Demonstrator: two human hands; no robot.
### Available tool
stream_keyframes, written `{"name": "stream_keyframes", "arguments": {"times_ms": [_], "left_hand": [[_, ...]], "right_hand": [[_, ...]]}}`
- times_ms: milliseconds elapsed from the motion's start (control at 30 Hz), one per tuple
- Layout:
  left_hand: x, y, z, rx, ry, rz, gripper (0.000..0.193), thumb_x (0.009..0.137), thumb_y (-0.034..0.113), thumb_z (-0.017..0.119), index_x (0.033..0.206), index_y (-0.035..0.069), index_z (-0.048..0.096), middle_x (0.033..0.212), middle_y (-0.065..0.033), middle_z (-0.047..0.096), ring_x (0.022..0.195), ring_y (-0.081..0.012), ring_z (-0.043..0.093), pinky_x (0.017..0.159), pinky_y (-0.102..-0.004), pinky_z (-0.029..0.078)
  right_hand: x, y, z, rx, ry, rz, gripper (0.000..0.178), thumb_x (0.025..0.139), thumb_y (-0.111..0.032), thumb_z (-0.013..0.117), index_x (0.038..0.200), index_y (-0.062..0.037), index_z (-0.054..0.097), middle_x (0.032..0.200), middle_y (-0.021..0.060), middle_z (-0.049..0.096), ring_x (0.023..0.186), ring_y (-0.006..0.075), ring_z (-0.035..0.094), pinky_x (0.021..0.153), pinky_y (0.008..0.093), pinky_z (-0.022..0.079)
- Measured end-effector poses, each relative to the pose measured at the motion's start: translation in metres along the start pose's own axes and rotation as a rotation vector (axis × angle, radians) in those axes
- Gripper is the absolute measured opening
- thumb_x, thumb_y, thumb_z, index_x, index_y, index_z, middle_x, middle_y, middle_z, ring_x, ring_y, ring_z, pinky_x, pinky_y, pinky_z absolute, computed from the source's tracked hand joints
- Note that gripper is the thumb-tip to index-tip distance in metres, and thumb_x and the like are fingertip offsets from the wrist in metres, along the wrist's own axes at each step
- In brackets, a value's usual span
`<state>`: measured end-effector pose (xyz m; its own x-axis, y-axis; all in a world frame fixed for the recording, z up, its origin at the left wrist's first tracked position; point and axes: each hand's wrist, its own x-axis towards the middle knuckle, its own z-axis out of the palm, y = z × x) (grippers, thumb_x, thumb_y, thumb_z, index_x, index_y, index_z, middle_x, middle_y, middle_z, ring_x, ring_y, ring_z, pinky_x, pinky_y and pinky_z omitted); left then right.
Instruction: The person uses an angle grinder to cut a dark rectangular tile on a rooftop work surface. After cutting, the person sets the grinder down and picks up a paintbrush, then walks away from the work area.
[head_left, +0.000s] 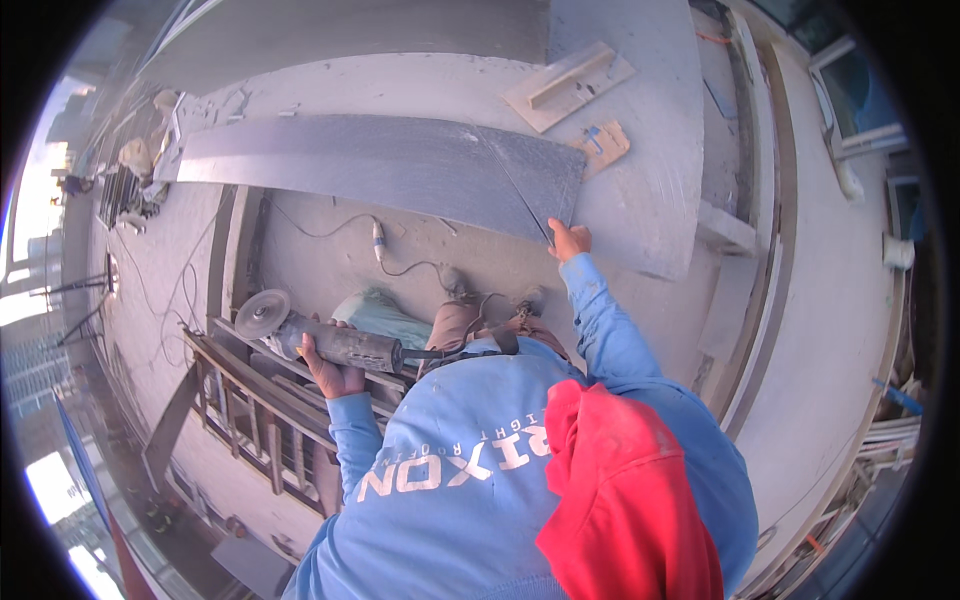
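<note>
A grey stone slab (400,160) lies across the work surface, long side toward me. Near its right end a dark slanting cut line runs from the far edge to the near edge. My right hand (570,241) grips the slab's near edge where that line ends, the fingertips partly hidden. Down at the left, my left hand (335,370) is wrapped round the body of an angle grinder (345,345). The grinder's round disc (264,314) points away to the left, apart from the slab. Whether the disc is turning I cannot tell.
Beyond the slab lie a wooden float (570,85) and a brown scrap (604,150) with a blue piece on it. Another grey slab (340,40) is at the back. A power cord with a connector (379,240) trails over the floor. A wooden ladder-like frame (265,420) stands left.
</note>
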<state>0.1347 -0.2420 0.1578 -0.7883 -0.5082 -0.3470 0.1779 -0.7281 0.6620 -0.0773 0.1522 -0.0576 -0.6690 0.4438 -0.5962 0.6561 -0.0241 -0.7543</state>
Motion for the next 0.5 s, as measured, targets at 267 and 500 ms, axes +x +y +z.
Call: {"name": "stream_keyframes", "arguments": {"times_ms": [267, 500], "left_hand": [[0.011, 0.005, -0.034, -0.119, 0.124, 0.035, 0.057, 0.097, 0.038, 0.073, 0.142, 0.009, 0.051, 0.113, -0.0132, 0.067, 0.106, -0.0288, 0.067, 0.103, -0.0485, 0.054], [0.034, 0.038, -0.053, -0.185, 0.117, 0.110, 0.045, 0.097, 0.036, 0.073, 0.129, 0.008, 0.058, 0.108, -0.0136, 0.069, 0.099, -0.0302, 0.069, 0.099, -0.0490, 0.056]], "right_hand": [[0.018, -0.067, -0.049, 0.159, -0.237, 0.127, 0.047, 0.081, -0.035, 0.089, 0.100, 0.0028, 0.067, 0.079, 0.0112, 0.066, 0.060, 0.0193, 0.063, 0.044, 0.0317, 0.047], [0.014, -0.103, -0.047, 0.350, -0.407, 0.189, 0.032, 0.096, -0.020, 0.078, 0.114, 0.0032, 0.064, 0.091, 0.0121, 0.070, 0.074, 0.0223, 0.069, 0.052, 0.0276, 0.049]]}}
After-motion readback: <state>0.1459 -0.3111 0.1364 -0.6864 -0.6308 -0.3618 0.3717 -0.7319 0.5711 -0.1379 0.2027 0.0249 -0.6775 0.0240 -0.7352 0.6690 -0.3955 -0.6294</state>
